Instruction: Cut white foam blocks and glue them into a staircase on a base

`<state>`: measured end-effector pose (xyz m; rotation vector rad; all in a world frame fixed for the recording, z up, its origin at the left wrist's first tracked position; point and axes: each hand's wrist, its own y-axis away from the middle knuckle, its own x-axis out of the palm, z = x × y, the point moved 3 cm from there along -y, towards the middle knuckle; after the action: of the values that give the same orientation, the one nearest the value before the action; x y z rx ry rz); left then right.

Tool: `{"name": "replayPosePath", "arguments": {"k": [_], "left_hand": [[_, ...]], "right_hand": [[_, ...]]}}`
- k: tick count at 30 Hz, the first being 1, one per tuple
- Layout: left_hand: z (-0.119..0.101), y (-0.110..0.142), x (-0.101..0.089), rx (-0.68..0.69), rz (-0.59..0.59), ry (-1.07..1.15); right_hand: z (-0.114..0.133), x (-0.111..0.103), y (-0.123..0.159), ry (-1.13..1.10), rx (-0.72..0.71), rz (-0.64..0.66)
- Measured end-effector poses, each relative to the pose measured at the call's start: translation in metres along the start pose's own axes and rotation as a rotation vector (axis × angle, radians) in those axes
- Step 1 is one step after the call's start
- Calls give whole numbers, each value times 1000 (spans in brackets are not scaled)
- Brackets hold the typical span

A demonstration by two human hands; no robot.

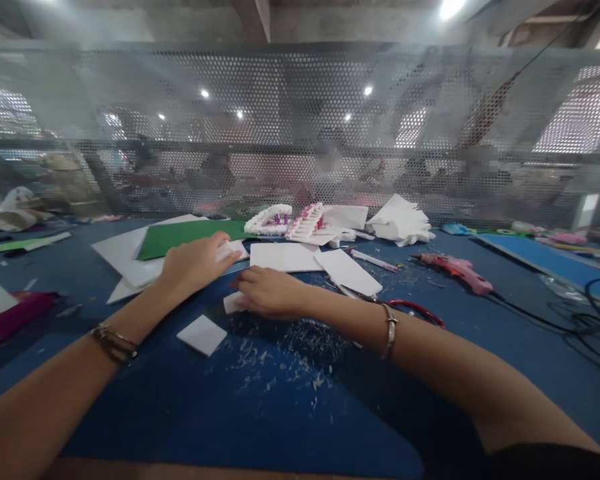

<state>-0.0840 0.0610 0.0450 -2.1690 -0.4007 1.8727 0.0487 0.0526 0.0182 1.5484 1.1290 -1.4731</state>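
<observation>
On the blue tabletop (190, 413), a square white piece (202, 335) lies near scattered shavings (290, 357), and just beyond it the right hand's (273, 293) fingers are closed on a small white block (231, 303). Farther off, the left hand (197, 261) pinches a white offcut (237, 247) between thumb and fingers, beside a green sheet (190, 238), with a white-and-pink model (305, 225) behind.

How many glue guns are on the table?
1: the pink glue gun lies on the right of the blue table, its black cord trailing off. Others could hide under the papers.
</observation>
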Motion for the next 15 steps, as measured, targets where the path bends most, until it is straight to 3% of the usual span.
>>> {"name": "replayPosePath", "arguments": {"k": [6, 9, 15], "left_hand": [[-4, 0, 1, -3, 71, -94], [-6, 1, 5, 4, 88, -1], [-8, 0, 16, 73, 134, 336]], "right_hand": [[-12, 3, -9, -224, -16, 252], [-23, 4, -8, -244, -68, 246], [-23, 11, -6, -278, -16, 174]]}}
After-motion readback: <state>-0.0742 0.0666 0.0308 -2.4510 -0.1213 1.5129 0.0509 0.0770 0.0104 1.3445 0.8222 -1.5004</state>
